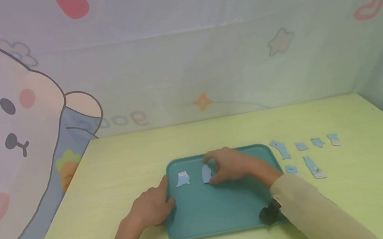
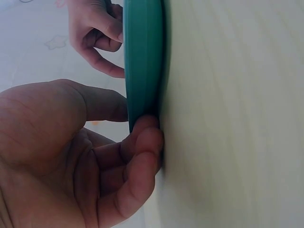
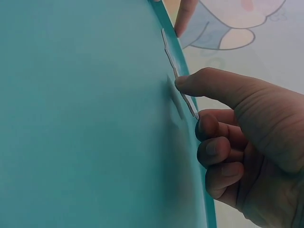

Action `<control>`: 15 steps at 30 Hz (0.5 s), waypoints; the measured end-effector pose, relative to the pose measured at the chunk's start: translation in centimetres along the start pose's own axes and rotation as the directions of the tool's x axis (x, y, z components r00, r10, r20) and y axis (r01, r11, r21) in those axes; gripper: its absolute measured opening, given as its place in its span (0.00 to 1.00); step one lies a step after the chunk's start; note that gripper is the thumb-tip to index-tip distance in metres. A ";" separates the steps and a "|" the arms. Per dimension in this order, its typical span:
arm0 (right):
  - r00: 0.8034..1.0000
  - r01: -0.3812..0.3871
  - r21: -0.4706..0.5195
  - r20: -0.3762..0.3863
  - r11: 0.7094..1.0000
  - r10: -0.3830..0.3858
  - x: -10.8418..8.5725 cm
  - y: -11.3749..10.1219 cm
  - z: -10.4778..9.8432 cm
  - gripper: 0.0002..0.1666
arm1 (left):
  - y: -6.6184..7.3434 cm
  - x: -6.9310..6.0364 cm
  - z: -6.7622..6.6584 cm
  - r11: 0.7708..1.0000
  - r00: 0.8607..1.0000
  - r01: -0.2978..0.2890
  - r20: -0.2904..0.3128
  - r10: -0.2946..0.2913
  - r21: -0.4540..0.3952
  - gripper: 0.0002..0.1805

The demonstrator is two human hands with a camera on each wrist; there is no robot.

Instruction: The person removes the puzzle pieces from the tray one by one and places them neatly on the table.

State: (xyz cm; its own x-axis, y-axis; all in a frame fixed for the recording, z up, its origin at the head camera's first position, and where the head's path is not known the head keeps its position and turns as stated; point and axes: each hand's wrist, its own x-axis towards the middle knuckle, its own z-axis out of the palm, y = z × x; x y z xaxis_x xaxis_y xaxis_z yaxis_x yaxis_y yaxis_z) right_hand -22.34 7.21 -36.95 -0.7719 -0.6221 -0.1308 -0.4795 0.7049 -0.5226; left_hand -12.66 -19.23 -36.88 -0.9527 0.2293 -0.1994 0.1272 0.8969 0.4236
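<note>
A teal tray (image 1: pixel 222 211) lies on the table. My left hand (image 1: pixel 154 204) holds its left edge; in the left wrist view the thumb rests on the rim and the curled fingers (image 2: pixel 137 175) press against the outer side. Over the tray's back part, my right hand (image 1: pixel 231 164) pinches a light blue jigsaw piece (image 1: pixel 206 173) between thumb and fingers. In the right wrist view this piece (image 3: pixel 170 57) appears nearly edge-on, tilted above the tray floor. Another jigsaw piece (image 1: pixel 183 179), light blue with a white top, lies in the tray's back left.
Several more light blue pieces lie right of the tray, among them a long one (image 1: pixel 314 167) and a small one (image 1: pixel 318 142). One piece (image 1: pixel 291 168) is partly hidden by the right sleeve (image 1: pixel 316 208). A printed curtain (image 1: pixel 182 66) hangs behind the pale yellow table (image 1: pixel 381 185).
</note>
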 end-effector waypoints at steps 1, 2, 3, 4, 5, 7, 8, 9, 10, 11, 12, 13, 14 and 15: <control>1.000 -0.001 0.004 -0.003 1.000 0.001 -0.1 0.0 0.0 0.35 | 0.0 0.0 0.0 1.000 1.000 0.000 0.001 0.000 0.000 0.39; 1.000 -0.002 0.012 -0.005 1.000 0.003 -0.1 0.0 0.0 0.35 | 0.0 0.0 0.0 1.000 1.000 0.001 0.002 -0.001 -0.001 0.39; 1.000 -0.003 0.019 -0.005 1.000 0.003 -0.2 0.1 -0.1 0.35 | 0.0 0.0 0.0 1.000 1.000 0.001 0.002 -0.001 -0.001 0.39; 1.000 -0.003 0.024 -0.007 1.000 0.003 -0.3 0.1 -0.1 0.35 | -0.1 0.1 0.1 1.000 1.000 0.002 0.002 -0.002 -0.001 0.39; 1.000 -0.001 0.026 -0.010 1.000 0.001 -0.3 0.1 -0.1 0.35 | -0.1 0.1 0.1 1.000 1.000 0.003 0.001 -0.003 -0.002 0.39; 1.000 0.002 0.034 -0.013 0.999 -0.001 -0.5 0.1 -0.3 0.35 | -0.1 0.2 0.1 1.000 1.000 0.003 0.002 -0.003 0.001 0.39; 1.000 0.005 0.034 -0.016 0.999 -0.004 -0.6 0.1 -0.3 0.35 | -0.1 0.2 0.2 1.000 1.000 0.003 0.001 -0.003 0.002 0.39; 1.000 0.008 0.032 -0.019 0.999 -0.008 -0.7 0.1 -0.4 0.35 | -0.1 0.2 0.2 1.000 1.000 0.004 0.001 -0.004 0.004 0.39; 1.000 0.009 0.034 -0.021 0.999 -0.009 -0.8 0.1 -0.5 0.35 | -0.1 0.2 0.2 1.000 1.000 0.004 0.002 -0.004 0.006 0.39; 1.000 0.009 0.037 -0.021 0.999 -0.008 -0.9 0.1 -0.6 0.35 | -0.1 0.2 0.2 1.000 1.000 0.004 0.002 -0.004 0.008 0.39; 1.000 0.006 0.040 -0.020 0.999 -0.005 -1.0 0.1 -0.6 0.35 | -0.1 0.2 0.2 1.000 1.000 0.004 0.002 -0.004 0.010 0.39; 1.000 0.003 0.043 -0.020 0.999 -0.003 -1.1 0.0 -0.7 0.35 | -0.1 0.2 0.1 1.000 1.000 0.005 0.002 -0.005 0.011 0.39; 1.000 0.001 0.045 -0.021 0.999 0.000 -1.2 0.0 -0.7 0.35 | -0.1 0.2 0.1 1.000 1.000 0.006 0.003 -0.006 0.012 0.39; 1.000 -0.001 0.049 -0.021 0.999 0.002 -1.3 0.0 -0.8 0.35 | -0.1 0.2 0.1 1.000 1.000 0.007 0.003 -0.007 0.012 0.39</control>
State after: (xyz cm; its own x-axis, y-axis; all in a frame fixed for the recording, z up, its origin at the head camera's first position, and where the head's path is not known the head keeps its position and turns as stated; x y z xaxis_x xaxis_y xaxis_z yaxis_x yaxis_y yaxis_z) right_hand -21.69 8.27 -36.13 -0.7812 -0.6138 -0.1141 -0.4579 0.6875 -0.5636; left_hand -12.84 -19.25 -37.06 -0.9527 0.2244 -0.2050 0.1240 0.9027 0.4121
